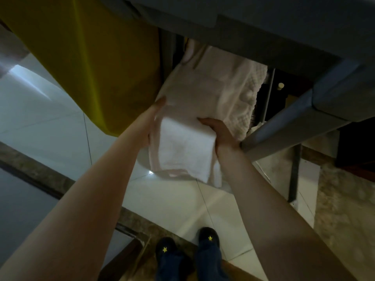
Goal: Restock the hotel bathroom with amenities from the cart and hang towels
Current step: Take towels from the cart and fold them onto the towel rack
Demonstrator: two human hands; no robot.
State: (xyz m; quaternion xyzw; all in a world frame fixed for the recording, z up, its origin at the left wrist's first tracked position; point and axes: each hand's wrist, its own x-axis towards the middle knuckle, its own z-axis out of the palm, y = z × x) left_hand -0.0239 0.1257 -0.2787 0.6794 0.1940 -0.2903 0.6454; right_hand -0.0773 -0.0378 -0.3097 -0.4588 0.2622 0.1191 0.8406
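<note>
A stack of folded white towels (205, 94) lies on a lower shelf of the grey housekeeping cart (284, 37). The front towel (182, 147) hangs half out over the shelf edge. My left hand (151, 120) lies along the left side of the stack, its fingers reaching under the towels and mostly hidden. My right hand (220, 131) grips the front towel's upper right edge, thumb on top. A knobbly white bath mat (246, 102) sits at the right of the stack.
The cart's yellow laundry bag (85, 63) hangs at the left, close to my left forearm. A grey cart frame bar (288, 126) runs just right of my right hand. Below are glossy white floor tiles (40, 118), a brown stone threshold (129, 220) and my dark slippers (209, 240).
</note>
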